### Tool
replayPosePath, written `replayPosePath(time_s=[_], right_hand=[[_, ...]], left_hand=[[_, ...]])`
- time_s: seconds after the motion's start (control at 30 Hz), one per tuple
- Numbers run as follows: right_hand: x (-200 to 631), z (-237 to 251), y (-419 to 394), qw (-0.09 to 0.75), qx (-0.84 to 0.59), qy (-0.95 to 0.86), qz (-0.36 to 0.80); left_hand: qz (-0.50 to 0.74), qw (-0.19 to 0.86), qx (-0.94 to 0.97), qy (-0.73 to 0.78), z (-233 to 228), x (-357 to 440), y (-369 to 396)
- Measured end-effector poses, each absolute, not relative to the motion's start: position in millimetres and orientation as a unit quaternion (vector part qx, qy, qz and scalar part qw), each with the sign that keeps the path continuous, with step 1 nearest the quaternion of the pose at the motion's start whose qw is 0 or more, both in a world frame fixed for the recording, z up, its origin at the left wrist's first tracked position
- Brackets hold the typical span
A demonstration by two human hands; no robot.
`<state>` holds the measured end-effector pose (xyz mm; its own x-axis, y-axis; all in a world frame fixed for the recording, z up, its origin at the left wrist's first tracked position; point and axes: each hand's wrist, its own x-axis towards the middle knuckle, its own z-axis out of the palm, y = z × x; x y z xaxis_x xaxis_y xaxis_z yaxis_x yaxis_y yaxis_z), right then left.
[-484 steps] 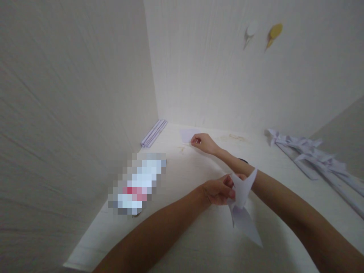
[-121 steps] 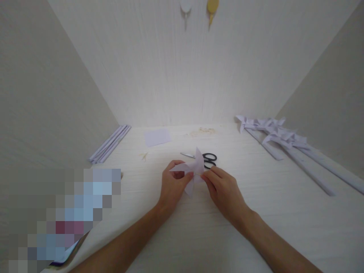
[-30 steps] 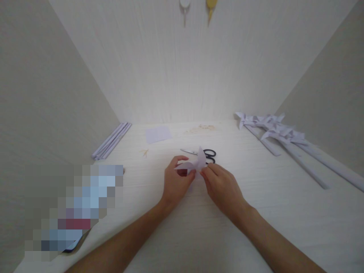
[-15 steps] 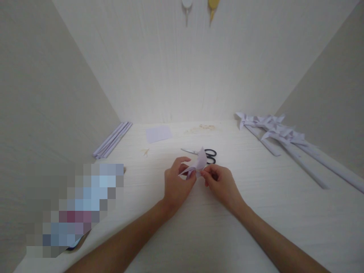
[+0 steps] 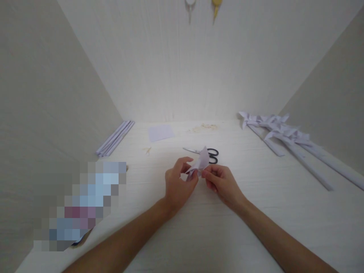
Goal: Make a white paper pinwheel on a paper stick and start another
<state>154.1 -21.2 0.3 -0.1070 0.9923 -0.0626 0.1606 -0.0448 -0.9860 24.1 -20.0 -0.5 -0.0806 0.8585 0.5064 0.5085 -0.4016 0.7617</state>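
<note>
Paper piece (image 5: 200,162) is being pinched between both hands just above the tabletop (image 5: 256,197), mid-frame. Left hand (image 5: 178,185) is closing thumb and fingers on its left lower edge; right hand (image 5: 220,182) is gripping the right lower edge with its fingertips. Both are pinching low, likely to keep the folded flaps together while the pointed top is standing free. Exact fold shape is hard to read, too small and pale.

Scissors (image 5: 209,153) are lying flat just behind the paper, within easy reach. Paper square (image 5: 160,132) is sitting further back, near the wall. Rolled sticks (image 5: 115,138) are lying bundled along the left wall. Finished pinwheels (image 5: 284,132) are lying side by side at the right, well apart from the hands, probably parked out of the working area.
</note>
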Motion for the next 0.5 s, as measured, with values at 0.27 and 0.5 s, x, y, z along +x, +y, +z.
replayPosePath(time_s=[0.27,0.5], right_hand=[[162.9,4.7,-28.7,0.308,-0.458,-0.833,0.032],[153.9,6.9,-23.8,0.394,-0.546,-0.621,0.401]], left_hand=[[0.534,0.187,0.652,0.504,-0.3,24.7,-19.7],[0.523,0.158,0.656,0.521,-2.4,24.5,-19.1]])
